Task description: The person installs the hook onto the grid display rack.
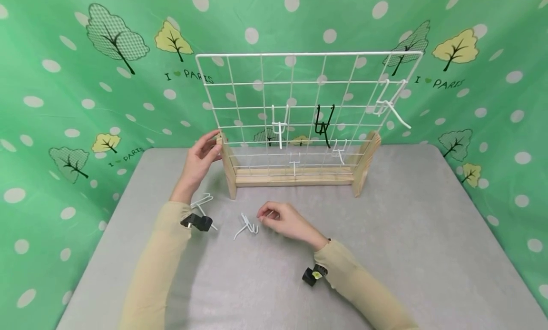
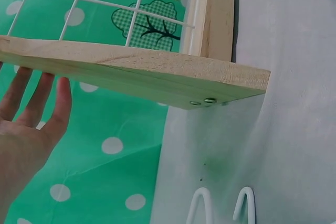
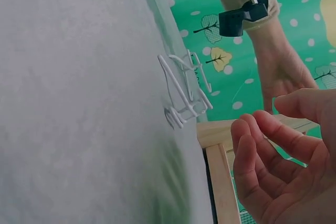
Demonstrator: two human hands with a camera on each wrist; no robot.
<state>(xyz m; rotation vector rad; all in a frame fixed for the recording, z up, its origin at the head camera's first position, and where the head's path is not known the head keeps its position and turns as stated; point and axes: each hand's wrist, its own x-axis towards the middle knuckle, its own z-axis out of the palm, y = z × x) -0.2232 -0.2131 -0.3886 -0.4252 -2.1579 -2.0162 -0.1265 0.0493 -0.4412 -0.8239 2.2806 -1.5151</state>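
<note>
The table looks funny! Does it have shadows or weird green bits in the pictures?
Head view: a soft shadow on the grey table beside the left sleeve; left wrist view: a faint green tint below the wooden side panel; right wrist view: a stronger, blurry-edged green patch below the white hooks, though I can't tell whether it's shadow or reflection.
</note>
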